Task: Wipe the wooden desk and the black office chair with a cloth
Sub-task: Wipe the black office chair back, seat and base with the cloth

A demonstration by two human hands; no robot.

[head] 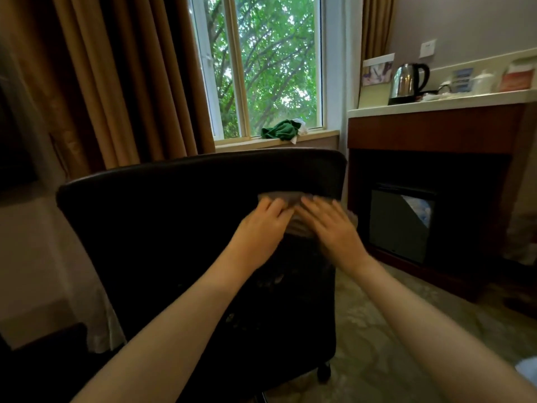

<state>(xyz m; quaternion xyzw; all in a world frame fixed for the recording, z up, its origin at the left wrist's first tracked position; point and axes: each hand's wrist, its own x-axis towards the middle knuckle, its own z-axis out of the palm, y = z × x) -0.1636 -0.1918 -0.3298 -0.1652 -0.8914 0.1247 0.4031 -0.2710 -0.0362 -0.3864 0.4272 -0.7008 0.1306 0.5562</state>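
Grey cloth (294, 220) lying crosswise, black chair (174, 228) backrest

Quantity 2: left hand (261, 225), right hand (331, 226). Quantity 1 each: black office chair (162, 222); grey cloth (287, 199); green cloth (280, 130), 12 o'clock; kettle (406, 80), 2 o'clock.

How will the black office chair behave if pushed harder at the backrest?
Probably rolls away: a caster shows under the black office chair, though the patterned carpet may slow it. It may also swivel or tilt back, since the left hand and right hand press the cloth high on the backrest, right of centre.
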